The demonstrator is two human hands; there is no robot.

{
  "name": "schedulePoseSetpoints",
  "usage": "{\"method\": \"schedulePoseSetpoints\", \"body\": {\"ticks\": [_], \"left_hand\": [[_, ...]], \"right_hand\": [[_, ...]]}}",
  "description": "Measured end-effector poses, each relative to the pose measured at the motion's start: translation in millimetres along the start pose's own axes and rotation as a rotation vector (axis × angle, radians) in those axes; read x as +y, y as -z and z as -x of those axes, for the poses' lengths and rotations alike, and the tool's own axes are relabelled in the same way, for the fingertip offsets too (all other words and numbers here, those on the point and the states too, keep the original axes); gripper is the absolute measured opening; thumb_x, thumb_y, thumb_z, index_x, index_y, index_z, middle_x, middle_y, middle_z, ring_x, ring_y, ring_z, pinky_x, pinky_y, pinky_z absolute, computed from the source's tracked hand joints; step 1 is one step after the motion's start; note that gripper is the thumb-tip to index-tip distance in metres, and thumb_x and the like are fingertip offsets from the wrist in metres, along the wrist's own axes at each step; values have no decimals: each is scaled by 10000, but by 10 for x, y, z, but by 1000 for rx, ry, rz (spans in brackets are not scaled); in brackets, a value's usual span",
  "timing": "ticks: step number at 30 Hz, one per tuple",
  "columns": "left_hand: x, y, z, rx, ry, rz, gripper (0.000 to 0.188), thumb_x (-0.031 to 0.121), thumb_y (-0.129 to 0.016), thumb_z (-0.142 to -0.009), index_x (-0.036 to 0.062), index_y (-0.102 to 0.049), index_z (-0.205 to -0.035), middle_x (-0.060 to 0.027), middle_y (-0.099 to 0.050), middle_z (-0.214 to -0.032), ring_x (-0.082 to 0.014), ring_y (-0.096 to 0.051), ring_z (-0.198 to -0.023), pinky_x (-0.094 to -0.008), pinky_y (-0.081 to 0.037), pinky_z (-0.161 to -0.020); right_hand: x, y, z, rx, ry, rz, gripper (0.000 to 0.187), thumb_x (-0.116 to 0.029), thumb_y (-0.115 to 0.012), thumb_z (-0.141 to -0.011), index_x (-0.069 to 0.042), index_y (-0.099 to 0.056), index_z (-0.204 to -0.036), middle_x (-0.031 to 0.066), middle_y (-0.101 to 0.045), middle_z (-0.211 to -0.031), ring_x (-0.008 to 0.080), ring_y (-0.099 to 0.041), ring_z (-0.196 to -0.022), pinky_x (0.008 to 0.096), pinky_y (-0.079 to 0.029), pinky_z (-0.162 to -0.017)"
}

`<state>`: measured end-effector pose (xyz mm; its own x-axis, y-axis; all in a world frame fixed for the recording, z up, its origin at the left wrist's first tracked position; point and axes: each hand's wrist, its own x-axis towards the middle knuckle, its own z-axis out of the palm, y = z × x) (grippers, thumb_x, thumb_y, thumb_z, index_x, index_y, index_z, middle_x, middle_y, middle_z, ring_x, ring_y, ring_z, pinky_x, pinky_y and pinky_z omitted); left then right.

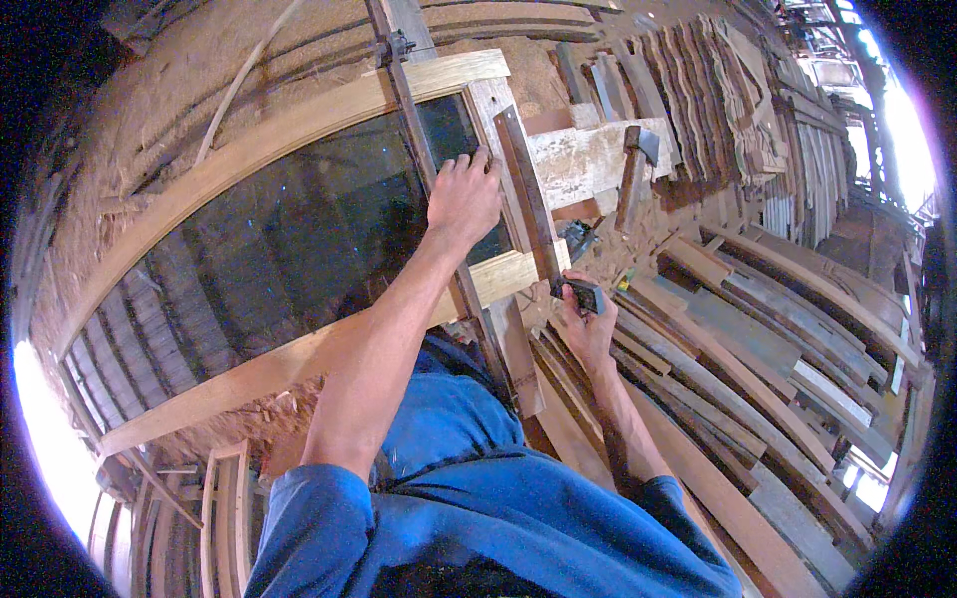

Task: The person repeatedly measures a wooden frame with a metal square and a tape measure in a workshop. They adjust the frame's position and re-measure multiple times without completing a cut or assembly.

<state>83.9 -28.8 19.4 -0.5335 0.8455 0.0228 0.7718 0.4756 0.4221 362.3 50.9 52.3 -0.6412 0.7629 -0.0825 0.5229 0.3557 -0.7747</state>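
Note:
A pale wooden frame [239, 149] with a long dark glass-like panel [289, 234] lies in front of me, reflecting the roof. A long narrow bar [413, 125], with a metal fitting [396, 47] at its far end, crosses the frame. My left hand [465, 204] is over the right end of the panel, beside this bar, its fingers bent and close together; what lies under them is hidden. A brown strip [525, 189] runs along the frame's right end. At its near end my right hand [588, 324] grips a dark block-shaped tool [581, 295] whose kind I cannot make out.
A hatchet-like tool [630, 184] with a wooden handle rests on a whitish worn board [588, 159] to the right. Long planks [718, 349] spread over the lower right. Wavy-edged boards [693, 100] stand farther back. Another narrow wooden frame [227, 518] is at the lower left.

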Motion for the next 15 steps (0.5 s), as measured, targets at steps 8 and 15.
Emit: {"method": "schedulePoseSetpoints", "body": {"ticks": [8, 15], "left_hand": [[-20, -24, -3, -105, -8, -54, 534, 322, -710, -921, 62, -643, -1382, -183, -598, -1462, -344, -630, -1249, -484, -510, -1061], [8, 44, 94, -96, -38, -21, 544, 344, -726, -923, 59, -637, -1378, -177, -591, -1464, -360, -592, -1306, -490, -475, -1118]], "right_hand": [[10, -11, -1, 27, 104, 12, 157, -57, -743, -971, -47, -741, -1128, 103, -788, -1049, 150, -725, -921, 320, -573, -813], [-126, 26, -80, -8, 38, -192, 242, -66, -738, -971, -35, -696, -1208, 121, -762, -1143, 181, -701, -962, 342, -560, -860]]}}
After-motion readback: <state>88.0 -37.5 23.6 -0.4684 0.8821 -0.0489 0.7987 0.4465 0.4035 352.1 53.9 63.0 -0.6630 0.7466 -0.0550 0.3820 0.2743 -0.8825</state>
